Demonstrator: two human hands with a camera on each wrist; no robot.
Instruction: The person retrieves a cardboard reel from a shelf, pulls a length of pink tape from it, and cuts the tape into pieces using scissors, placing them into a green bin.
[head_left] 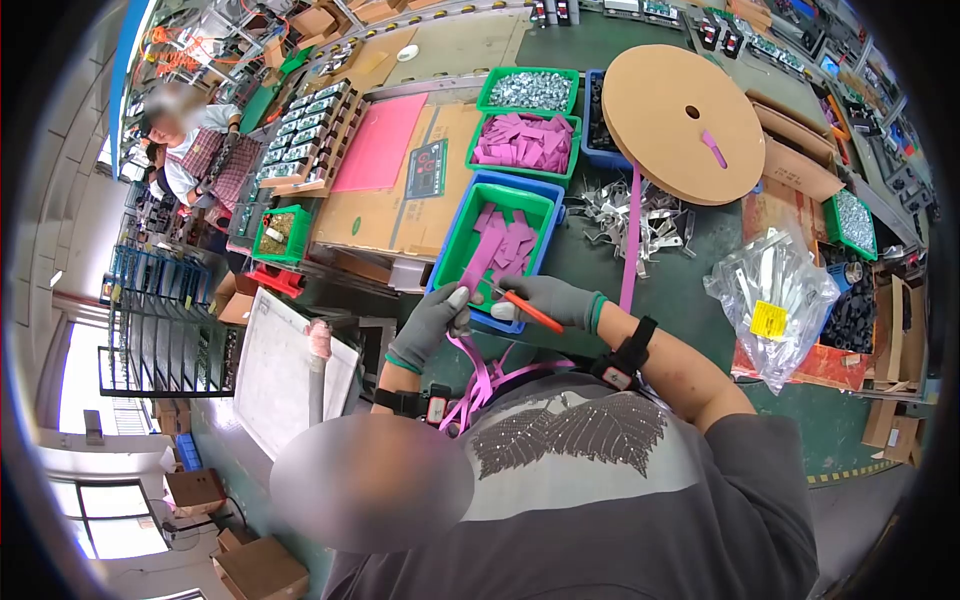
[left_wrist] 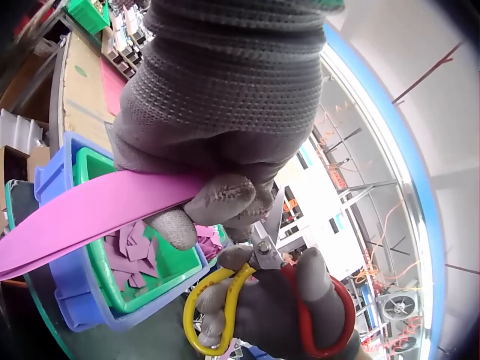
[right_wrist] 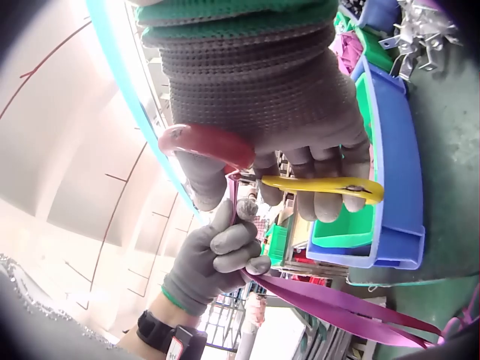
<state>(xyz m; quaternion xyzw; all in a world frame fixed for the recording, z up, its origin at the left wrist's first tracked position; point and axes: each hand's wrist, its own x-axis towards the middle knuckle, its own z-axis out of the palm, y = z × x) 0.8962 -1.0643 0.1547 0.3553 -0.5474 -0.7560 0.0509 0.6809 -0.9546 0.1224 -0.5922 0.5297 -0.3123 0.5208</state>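
Note:
My gloved left hand [head_left: 428, 328] pinches a purple strip [left_wrist: 97, 210] that looks folded in layers, its long tail hanging toward my lap in the head view. The gloved right hand [head_left: 555, 302] grips scissors [left_wrist: 264, 251] with one red and one yellow handle, fingers through the loops. The blades are close to the left fingertips, beside the strip, and partly hidden by them. Under both hands stands a green bin [left_wrist: 82, 169] nested in a blue bin [left_wrist: 49, 180], with cut purple pieces [head_left: 515, 238] lying inside.
Behind are green bins of purple pieces [head_left: 525, 142] and metal parts [head_left: 530, 90]. A large cardboard reel [head_left: 660, 120] feeds a purple strip [head_left: 633, 240] downward. Metal brackets [head_left: 640, 220] and a plastic bag [head_left: 770, 300] lie at right. Another person [head_left: 200, 150] works at far left.

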